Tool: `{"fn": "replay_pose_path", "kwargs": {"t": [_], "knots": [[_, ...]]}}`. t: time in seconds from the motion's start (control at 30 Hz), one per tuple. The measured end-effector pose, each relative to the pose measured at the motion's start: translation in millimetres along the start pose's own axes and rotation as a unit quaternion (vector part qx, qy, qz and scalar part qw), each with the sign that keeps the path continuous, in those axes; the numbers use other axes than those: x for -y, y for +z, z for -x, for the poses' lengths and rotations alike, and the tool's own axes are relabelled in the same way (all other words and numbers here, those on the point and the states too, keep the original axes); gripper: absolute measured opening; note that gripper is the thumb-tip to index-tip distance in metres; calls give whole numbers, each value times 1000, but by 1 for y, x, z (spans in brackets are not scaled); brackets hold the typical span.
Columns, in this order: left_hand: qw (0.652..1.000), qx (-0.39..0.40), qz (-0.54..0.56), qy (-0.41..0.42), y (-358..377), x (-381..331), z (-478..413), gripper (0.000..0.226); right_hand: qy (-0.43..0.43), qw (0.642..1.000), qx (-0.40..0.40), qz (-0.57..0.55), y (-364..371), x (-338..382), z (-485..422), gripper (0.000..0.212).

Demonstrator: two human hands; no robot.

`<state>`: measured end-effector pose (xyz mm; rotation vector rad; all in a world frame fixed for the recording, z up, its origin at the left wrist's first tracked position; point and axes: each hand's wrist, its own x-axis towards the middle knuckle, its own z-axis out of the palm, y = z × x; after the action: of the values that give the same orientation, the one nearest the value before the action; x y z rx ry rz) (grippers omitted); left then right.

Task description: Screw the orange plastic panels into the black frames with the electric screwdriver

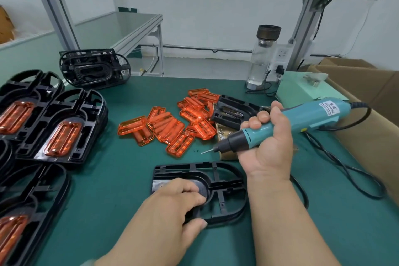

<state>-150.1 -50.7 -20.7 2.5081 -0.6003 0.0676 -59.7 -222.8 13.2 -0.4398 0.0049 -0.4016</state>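
Note:
A black frame (224,188) with no orange panel in it lies flat on the green mat near the front. My left hand (172,207) grips its near left part, fingers over the oval opening and thumb under the rim. My right hand (267,147) holds the teal electric screwdriver (302,119) above and behind the frame, its bit pointing left and down, clear of the frame. A loose heap of orange panels (172,127) lies at the middle of the mat.
Stacks of black frames fitted with orange panels (58,127) fill the left side. More black frames (92,69) stand at the back left. Another black frame (233,112) rests on a box of screws (224,134). A glass bottle (262,56), cardboard boxes (367,97) and the screwdriver's cord (345,168) occupy the right.

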Motion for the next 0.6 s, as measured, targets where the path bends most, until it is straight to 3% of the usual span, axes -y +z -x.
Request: {"fn": "replay_pose_path", "kwargs": {"t": [0.27,0.37,0.43,0.5,0.6], "knots": [[1000,13,11,-6,-3,-1,0,40,-2,1000,-1,6,0,-1,0,10],[1000,-14,25,6,-10,1,-3,52,-4,1000,-5,6,-1,0,0,11],[998,-56,36,-1,-18,6,-10,45,-6,1000,-6,5,-1,1,-1,11],[993,-106,15,-39,-25,15,-26,32,-7,1000,-6,2,-3,2,-1,10],[982,-144,-39,-118,-29,30,-57,31,-4,1000,-2,-6,-4,2,-1,9]]}}
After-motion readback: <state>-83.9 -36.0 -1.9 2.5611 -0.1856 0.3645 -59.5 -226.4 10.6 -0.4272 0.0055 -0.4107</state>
